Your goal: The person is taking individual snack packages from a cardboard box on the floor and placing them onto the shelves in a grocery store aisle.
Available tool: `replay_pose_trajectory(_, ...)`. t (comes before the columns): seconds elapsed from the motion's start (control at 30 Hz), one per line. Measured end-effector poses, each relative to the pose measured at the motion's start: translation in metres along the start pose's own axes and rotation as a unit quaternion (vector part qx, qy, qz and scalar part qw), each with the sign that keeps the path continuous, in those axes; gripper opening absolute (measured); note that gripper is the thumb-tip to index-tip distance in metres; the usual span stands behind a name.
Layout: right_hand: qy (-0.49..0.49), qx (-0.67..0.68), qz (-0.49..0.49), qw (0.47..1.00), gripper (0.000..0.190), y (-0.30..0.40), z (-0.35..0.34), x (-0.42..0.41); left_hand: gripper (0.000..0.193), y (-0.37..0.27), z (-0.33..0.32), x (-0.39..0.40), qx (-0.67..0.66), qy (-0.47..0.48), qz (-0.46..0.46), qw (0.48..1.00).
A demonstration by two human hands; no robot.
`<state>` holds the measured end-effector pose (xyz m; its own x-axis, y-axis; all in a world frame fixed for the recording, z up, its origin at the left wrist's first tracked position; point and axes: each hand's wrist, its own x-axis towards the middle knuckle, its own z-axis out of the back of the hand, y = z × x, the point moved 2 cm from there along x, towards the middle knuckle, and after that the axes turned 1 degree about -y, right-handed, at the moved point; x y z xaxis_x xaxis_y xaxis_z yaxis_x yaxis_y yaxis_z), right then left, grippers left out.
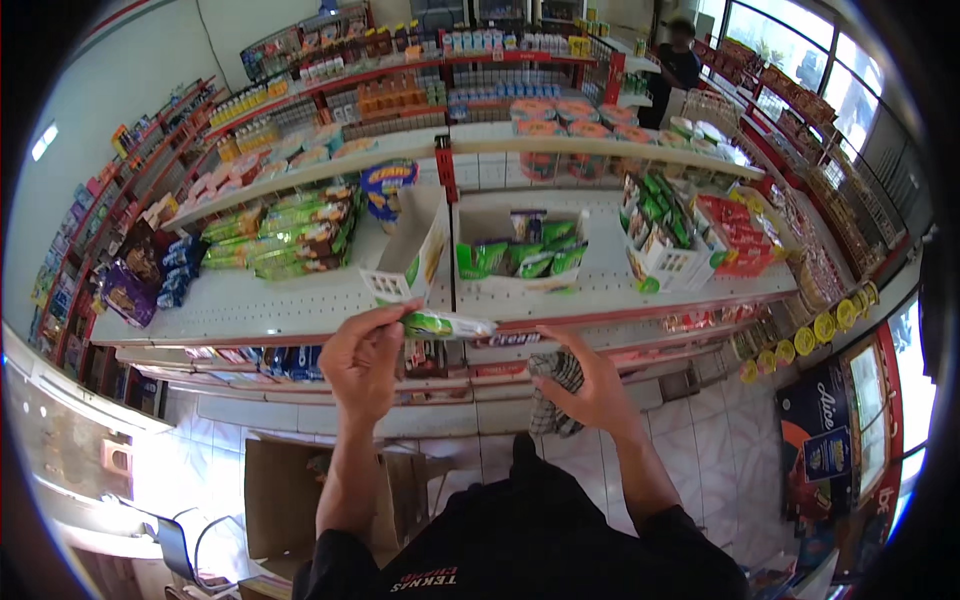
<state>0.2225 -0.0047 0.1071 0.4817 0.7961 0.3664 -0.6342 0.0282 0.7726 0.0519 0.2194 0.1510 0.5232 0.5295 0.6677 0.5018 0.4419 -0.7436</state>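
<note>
My left hand (364,360) pinches one end of a green and white snack packet (442,325) in front of the shelf edge. My right hand (592,382) is to its right, thumb and fingers around a checkered cloth (553,394). Just beyond the packet stands an open white display box (409,247), its visible inside showing no packets. To the right of that box, another white box (517,282) holds several green packets (559,259). Stacked green snack packs (300,232) lie on the left part of the shelf.
A fuller display box (667,262) and red packs (735,232) stand on the right of the shelf. Above runs a ledge (600,146) with cup containers. An open cardboard box (289,502) and a chair (176,544) are at lower left. A person (675,67) stands far back right.
</note>
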Motion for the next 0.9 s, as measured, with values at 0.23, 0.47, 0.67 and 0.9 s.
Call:
replay_pose_trajectory(0.23, 0.072, 0.007, -0.009, 0.997, 0.070, 0.025, 0.019, 0.042, 0.017, 0.004, -0.043, 0.095, 0.065, 0.002, -0.113, 0.991)
replay_pose_trajectory(0.47, 0.125, 0.034, 0.013, 0.991, 0.068, -0.003, 0.022, 0.065, 0.021, 0.057, -0.072, 0.118, 0.231, 0.159, -0.014, 0.960)
replay_pose_trajectory(0.67, 0.195, 0.061, 0.034, 0.978, 0.065, -0.022, 0.013, 0.083, 0.022, 0.066, -0.071, 0.119, 0.293, 0.250, 0.012, 0.923)
replay_pose_trajectory(0.9, 0.261, 0.230, -0.003, 0.938, 0.052, -0.035, -0.032, 0.084, 0.025, 0.032, -0.040, 0.067, 0.271, 0.097, -0.005, 0.958)
